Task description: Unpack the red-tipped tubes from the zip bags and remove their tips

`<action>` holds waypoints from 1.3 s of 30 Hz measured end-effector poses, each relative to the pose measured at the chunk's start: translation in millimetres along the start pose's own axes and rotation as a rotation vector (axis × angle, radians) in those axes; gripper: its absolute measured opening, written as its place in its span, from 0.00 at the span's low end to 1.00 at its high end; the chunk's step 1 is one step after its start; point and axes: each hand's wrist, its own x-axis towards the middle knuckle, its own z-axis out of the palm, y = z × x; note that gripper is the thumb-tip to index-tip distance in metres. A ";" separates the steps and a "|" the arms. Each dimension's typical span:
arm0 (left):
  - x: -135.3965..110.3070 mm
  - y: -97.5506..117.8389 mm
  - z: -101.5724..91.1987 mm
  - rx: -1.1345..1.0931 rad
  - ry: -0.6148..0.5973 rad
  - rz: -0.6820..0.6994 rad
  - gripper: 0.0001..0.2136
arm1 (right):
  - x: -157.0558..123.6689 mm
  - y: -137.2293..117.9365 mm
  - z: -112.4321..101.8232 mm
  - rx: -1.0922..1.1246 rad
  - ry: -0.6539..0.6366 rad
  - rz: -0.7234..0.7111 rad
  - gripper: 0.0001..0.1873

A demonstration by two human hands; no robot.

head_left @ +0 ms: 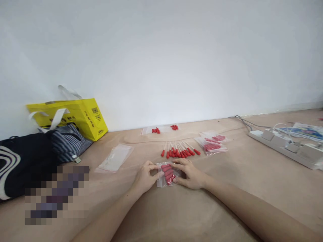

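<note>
Zip bag [161, 181] of red-tipped sticks [167, 170] lies flat on surface [227, 188]; left hand [145, 176] and right hand [190, 175] pinch its side edges, fingers partly curled. Likely light, floppy, slick: grip edges.

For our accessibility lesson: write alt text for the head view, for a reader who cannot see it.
A left hand and right hand hold a clear bag of red pieces on a tan surface. Loose red-tipped sticks and filled bags lie beyond.
</note>
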 end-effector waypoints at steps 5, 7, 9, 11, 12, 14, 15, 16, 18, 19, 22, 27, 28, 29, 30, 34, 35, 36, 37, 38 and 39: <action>-1.3 1.8 -1.0 -0.032 -0.013 0.028 0.11 | -0.8 -0.4 -0.6 -0.032 -0.028 -0.020 0.28; -1.6 3.9 -1.8 -0.041 -0.005 0.030 0.12 | -0.4 -1.8 -0.5 -0.039 -0.046 -0.038 0.26; -1.3 4.9 -2.9 -0.041 -0.042 0.077 0.13 | 0.3 -3.4 -0.5 -0.046 -0.069 -0.051 0.23; -0.3 4.6 -4.1 -0.024 -0.099 0.133 0.16 | 1.0 -4.8 -0.6 -0.048 -0.089 -0.050 0.22; 0.6 4.3 -4.7 -0.012 -0.122 0.146 0.17 | 1.3 -5.2 -0.5 -0.046 -0.096 -0.048 0.22; 2.3 4.4 -5.8 0.010 -0.152 0.135 0.16 | 1.9 -5.5 0.1 -0.039 -0.101 -0.053 0.22; 3.0 5.0 -6.2 0.019 -0.167 0.125 0.14 | 2.1 -5.5 0.7 -0.033 -0.098 -0.061 0.22; 3.5 6.1 -6.4 0.031 -0.182 0.123 0.11 | 2.2 -5.4 1.5 -0.027 -0.092 -0.071 0.22; 3.9 9.0 -6.3 0.063 -0.205 0.149 0.07 | 2.3 -5.2 3.3 -0.014 -0.068 -0.081 0.23; 3.9 10.6 -6.1 0.076 -0.214 0.171 0.06 | 2.2 -5.1 4.3 -0.008 -0.054 -0.080 0.23; 3.5 14.1 -6.6 0.074 -0.235 0.211 0.07 | 1.7 -5.0 6.2 0.003 -0.016 -0.061 0.25; 2.1 9.6 -26.5 0.030 -0.273 0.210 0.07 | 1.2 -6.0 4.3 0.001 -0.016 -0.033 0.25; 1.7 6.5 -34.0 0.035 -0.301 0.214 0.07 | 1.2 -6.3 3.6 -0.001 -0.027 -0.032 0.25; 1.5 2.7 -42.0 0.049 -0.328 0.213 0.07 | 1.2 -6.6 2.9 -0.004 -0.036 -0.031 0.25; 1.4 -1.6 -50.0 0.072 -0.351 0.207 0.06 | 1.3 -6.8 2.4 -0.006 -0.043 -0.031 0.24; 1.7 -16.1 -72.0 0.189 -0.345 0.150 0.04 | 1.4 -7.0 2.3 -0.009 -0.035 -0.031 0.22; 1.7 -17.0 -73.4 0.198 -0.346 0.148 0.06 | 1.4 -7.0 2.5 -0.009 -0.032 -0.035 0.22; 1.6 -16.6 -73.0 0.202 -0.351 0.151 0.08 | 1.4 -7.0 2.8 -0.007 -0.028 -0.039 0.21; 1.4 -14.9 -71.3 0.205 -0.355 0.154 0.09 | 1.4 -7.1 3.0 -0.005 -0.023 -0.043 0.21; 1.2 -12.5 -68.9 0.213 -0.358 0.152 0.10 | 1.4 -7.1 3.0 -0.002 -0.017 -0.047 0.21; 1.1 -9.8 -66.3 0.223 -0.362 0.142 0.10 | 1.4 -7.1 3.0 0.001 -0.011 -0.049 0.20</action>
